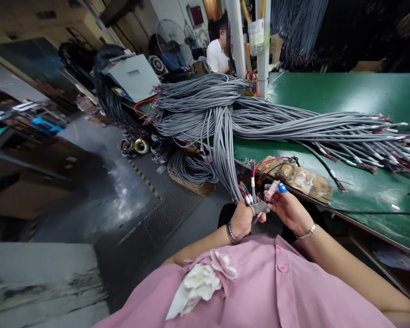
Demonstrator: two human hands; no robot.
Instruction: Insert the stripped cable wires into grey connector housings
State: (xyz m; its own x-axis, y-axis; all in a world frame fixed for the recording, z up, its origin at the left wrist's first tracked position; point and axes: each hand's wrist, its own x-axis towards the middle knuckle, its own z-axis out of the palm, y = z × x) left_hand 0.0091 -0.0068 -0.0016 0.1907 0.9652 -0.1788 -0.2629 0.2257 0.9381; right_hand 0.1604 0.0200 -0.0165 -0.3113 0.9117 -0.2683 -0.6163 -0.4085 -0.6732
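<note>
Low in the centre, my left hand (pixel 245 218) is wrapped round the ends of several grey cables (pixel 227 159), whose coloured wires and white sleeves stick up above the fist. Its thumb has a grey covering. Close on the right, my right hand (pixel 287 208) is pinched at the thin coloured wires (pixel 253 168) near the left thumb; a pale wrap and a blue one cover two of its fingertips. Which wire lies between these fingers is too small to tell. The cables hang down from a large grey bundle (pixel 280 120) on the green table.
A taped brown block (pixel 294 178) with red and black leads lies on the green table (pixel 369 200) by its front edge. Behind are a white post (pixel 263 50), a grey box (pixel 135 77) and a person (pixel 217 54) in white. More coiled cables (pixel 193 167) lie below at the left.
</note>
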